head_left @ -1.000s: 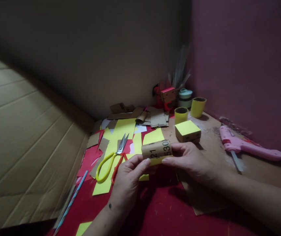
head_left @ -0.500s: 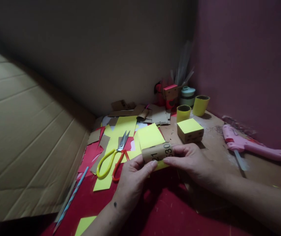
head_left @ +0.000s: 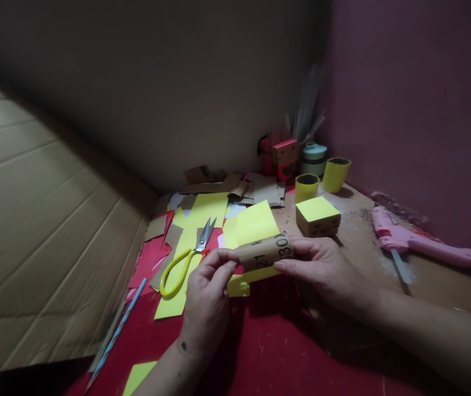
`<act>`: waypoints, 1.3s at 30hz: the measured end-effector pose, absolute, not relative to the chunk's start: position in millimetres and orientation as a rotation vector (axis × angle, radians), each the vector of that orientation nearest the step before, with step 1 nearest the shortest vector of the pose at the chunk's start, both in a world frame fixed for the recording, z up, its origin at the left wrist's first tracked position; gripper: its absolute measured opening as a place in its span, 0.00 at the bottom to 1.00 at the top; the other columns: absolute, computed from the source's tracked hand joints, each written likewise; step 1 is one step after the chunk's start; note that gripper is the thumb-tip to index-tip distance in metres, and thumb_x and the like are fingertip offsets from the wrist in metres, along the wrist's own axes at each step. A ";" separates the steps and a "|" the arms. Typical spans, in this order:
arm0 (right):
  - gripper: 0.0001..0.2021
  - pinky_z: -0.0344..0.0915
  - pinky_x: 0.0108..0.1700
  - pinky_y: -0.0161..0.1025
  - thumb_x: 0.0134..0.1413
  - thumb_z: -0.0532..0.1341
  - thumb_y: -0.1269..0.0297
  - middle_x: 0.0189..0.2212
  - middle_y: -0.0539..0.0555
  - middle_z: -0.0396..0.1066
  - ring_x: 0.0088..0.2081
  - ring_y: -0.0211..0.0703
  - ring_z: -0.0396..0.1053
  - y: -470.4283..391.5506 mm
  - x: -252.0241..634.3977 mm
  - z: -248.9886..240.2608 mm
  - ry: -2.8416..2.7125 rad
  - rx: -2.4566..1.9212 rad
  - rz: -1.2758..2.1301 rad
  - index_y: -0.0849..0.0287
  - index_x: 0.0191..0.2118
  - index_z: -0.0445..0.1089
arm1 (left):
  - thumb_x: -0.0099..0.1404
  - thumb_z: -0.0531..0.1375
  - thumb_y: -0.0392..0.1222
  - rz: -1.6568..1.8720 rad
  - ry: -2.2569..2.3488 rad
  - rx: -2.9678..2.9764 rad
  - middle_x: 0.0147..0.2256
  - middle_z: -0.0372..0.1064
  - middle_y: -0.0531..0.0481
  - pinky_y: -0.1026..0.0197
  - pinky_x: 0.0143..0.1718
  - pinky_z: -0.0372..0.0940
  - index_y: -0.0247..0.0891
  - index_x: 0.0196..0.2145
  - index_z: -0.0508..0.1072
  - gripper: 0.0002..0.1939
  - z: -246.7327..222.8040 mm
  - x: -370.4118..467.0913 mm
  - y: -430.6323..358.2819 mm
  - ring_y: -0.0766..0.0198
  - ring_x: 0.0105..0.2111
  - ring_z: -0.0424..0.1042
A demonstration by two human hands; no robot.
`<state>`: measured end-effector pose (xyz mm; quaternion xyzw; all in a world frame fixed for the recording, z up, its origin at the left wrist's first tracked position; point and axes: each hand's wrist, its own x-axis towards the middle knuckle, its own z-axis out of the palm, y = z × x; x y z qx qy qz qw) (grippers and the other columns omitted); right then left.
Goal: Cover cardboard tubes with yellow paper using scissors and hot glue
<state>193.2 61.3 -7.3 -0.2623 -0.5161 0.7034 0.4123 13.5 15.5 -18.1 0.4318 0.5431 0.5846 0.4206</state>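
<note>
A curved strip of brown cardboard with black printed figures is held up between my two hands. Its left end meets the closed fingertips and thumb of my left hand. My right hand pinches the right end, thumb below and fingers above. Yellow paper rises behind the strip, and a yellow edge shows beneath it; I cannot tell whether they are joined. Left of the hands lie scissors with one yellow and one red handle, blades apart, the red handle mostly hidden by my left hand.
A cardboard block with a yellow top sits beyond my right hand, near two yellow tubes. At right lies a pink glue gun. A striped pencil is at left, beside a large cardboard panel. Paper scraps cover the back.
My left thumb has drawn back from the strip's front to its left end, and that hand has shifted left, uncovering more print and a yellow piece below. My right hand keeps its pinch.
</note>
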 end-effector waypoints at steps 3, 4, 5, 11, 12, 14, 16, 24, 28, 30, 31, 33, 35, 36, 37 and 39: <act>0.13 0.68 0.48 0.42 0.48 0.66 0.68 0.37 0.53 0.78 0.40 0.44 0.74 62.5 194.8 -8.8 -1.371 -0.693 1.690 0.55 0.43 0.78 | 0.56 0.65 0.36 1.493 1.256 0.992 0.36 0.74 0.54 0.65 0.40 0.66 0.41 0.39 0.73 0.11 -21.8 14.7 19.9 0.65 0.37 0.73; 0.13 0.68 0.48 0.43 0.48 0.66 0.69 0.36 0.53 0.78 0.40 0.45 0.74 63.0 195.6 -10.0 -1.404 -0.706 1.665 0.56 0.43 0.78 | 0.55 0.66 0.37 1.481 1.213 0.975 0.37 0.74 0.53 0.65 0.40 0.66 0.41 0.41 0.72 0.15 -22.7 14.8 21.3 0.64 0.38 0.73; 0.13 0.68 0.48 0.43 0.49 0.65 0.70 0.36 0.53 0.78 0.41 0.45 0.74 63.4 196.6 -11.2 -1.438 -0.719 1.645 0.56 0.43 0.78 | 0.55 0.67 0.37 1.447 1.182 0.958 0.38 0.75 0.52 0.64 0.39 0.67 0.41 0.43 0.72 0.17 -23.3 14.6 22.5 0.63 0.37 0.74; 0.13 0.67 0.48 0.45 0.52 0.63 0.71 0.39 0.53 0.76 0.43 0.45 0.72 61.9 198.9 -16.6 -1.570 -0.685 1.596 0.55 0.44 0.77 | 0.54 0.67 0.38 1.264 1.195 0.840 0.31 0.77 0.47 0.64 0.27 0.68 0.37 0.35 0.73 0.10 -19.4 13.6 24.4 0.60 0.27 0.76; 0.13 0.67 0.48 0.45 0.52 0.63 0.71 0.39 0.53 0.76 0.43 0.45 0.71 61.4 198.6 -16.7 -1.578 -0.673 1.589 0.55 0.44 0.77 | 0.54 0.67 0.38 1.270 1.213 0.827 0.30 0.77 0.47 0.63 0.27 0.69 0.37 0.34 0.73 0.10 -18.2 14.3 24.4 0.60 0.27 0.76; 0.12 0.67 0.48 0.44 0.53 0.63 0.71 0.38 0.53 0.75 0.42 0.44 0.71 60.8 197.6 -16.3 -1.602 -0.658 1.552 0.55 0.43 0.77 | 0.52 0.68 0.37 1.267 1.247 0.801 0.29 0.77 0.47 0.64 0.27 0.69 0.36 0.34 0.73 0.11 -16.1 15.7 24.6 0.61 0.26 0.76; 0.11 0.67 0.48 0.45 0.52 0.63 0.72 0.36 0.53 0.75 0.40 0.44 0.70 61.1 196.6 -16.2 -1.632 -0.657 1.490 0.56 0.42 0.78 | 0.50 0.68 0.36 1.263 1.255 0.785 0.27 0.77 0.49 0.66 0.25 0.67 0.36 0.32 0.74 0.11 -15.1 16.4 25.4 0.64 0.24 0.74; 0.12 0.67 0.48 0.43 0.51 0.64 0.71 0.39 0.52 0.76 0.43 0.44 0.72 60.6 195.9 -16.2 -1.528 -0.649 1.602 0.53 0.42 0.78 | 0.49 0.68 0.37 1.278 1.324 0.873 0.25 0.75 0.51 0.65 0.25 0.66 0.35 0.29 0.75 0.08 -18.7 14.7 25.6 0.64 0.24 0.73; 0.12 0.69 0.45 0.41 0.48 0.65 0.71 0.36 0.53 0.78 0.39 0.43 0.74 56.8 193.9 -12.7 -1.304 -0.632 1.824 0.56 0.41 0.78 | 0.49 0.69 0.38 1.318 1.340 0.940 0.23 0.73 0.54 0.67 0.23 0.64 0.37 0.27 0.74 0.08 -21.7 14.6 24.4 0.67 0.22 0.70; 0.12 0.70 0.44 0.42 0.47 0.66 0.71 0.32 0.53 0.78 0.35 0.42 0.75 56.4 192.7 -13.7 -1.157 -0.631 1.956 0.58 0.41 0.78 | 0.50 0.68 0.37 1.321 1.366 0.995 0.24 0.74 0.53 0.67 0.24 0.64 0.37 0.27 0.73 0.07 -22.5 14.7 24.0 0.67 0.23 0.69; 0.13 0.70 0.43 0.42 0.46 0.67 0.72 0.31 0.54 0.78 0.34 0.42 0.75 56.8 192.3 -15.0 -1.107 -0.628 2.002 0.59 0.40 0.78 | 0.50 0.68 0.37 1.323 1.372 1.024 0.25 0.74 0.53 0.67 0.25 0.64 0.37 0.27 0.73 0.07 -22.7 14.9 23.9 0.67 0.24 0.69; 0.13 0.70 0.44 0.42 0.44 0.68 0.72 0.30 0.54 0.78 0.33 0.43 0.76 58.5 191.9 -18.3 -1.063 -0.627 2.050 0.60 0.40 0.78 | 0.52 0.67 0.36 1.336 1.358 1.076 0.25 0.73 0.54 0.67 0.26 0.64 0.38 0.28 0.72 0.06 -22.7 15.8 23.6 0.67 0.25 0.69; 0.13 0.69 0.46 0.43 0.43 0.68 0.72 0.31 0.55 0.78 0.33 0.43 0.75 60.7 192.2 -21.0 -1.071 -0.623 2.071 0.62 0.40 0.78 | 0.53 0.66 0.36 1.353 1.313 1.112 0.26 0.71 0.56 0.67 0.27 0.64 0.39 0.30 0.71 0.07 -22.6 17.0 23.4 0.67 0.26 0.69; 0.13 0.69 0.45 0.43 0.43 0.68 0.71 0.30 0.56 0.78 0.33 0.43 0.75 61.6 192.5 -21.6 -1.076 -0.628 2.078 0.62 0.40 0.78 | 0.53 0.66 0.35 1.360 1.291 1.125 0.26 0.71 0.56 0.67 0.28 0.65 0.39 0.30 0.71 0.07 -22.6 17.5 23.3 0.67 0.26 0.69; 0.13 0.69 0.45 0.43 0.43 0.68 0.72 0.30 0.55 0.78 0.32 0.42 0.75 62.4 192.9 -21.6 -1.082 -0.641 2.085 0.62 0.39 0.78 | 0.54 0.66 0.35 1.364 1.276 1.133 0.26 0.70 0.56 0.67 0.28 0.65 0.39 0.31 0.70 0.08 -22.6 17.8 23.0 0.67 0.27 0.69; 0.13 0.69 0.43 0.42 0.42 0.68 0.72 0.27 0.54 0.77 0.29 0.41 0.74 63.7 193.6 -20.4 -1.098 -0.674 2.095 0.62 0.38 0.79 | 0.55 0.65 0.35 1.363 1.265 1.146 0.26 0.70 0.55 0.66 0.29 0.65 0.39 0.31 0.70 0.08 -23.1 18.1 22.2 0.67 0.27 0.69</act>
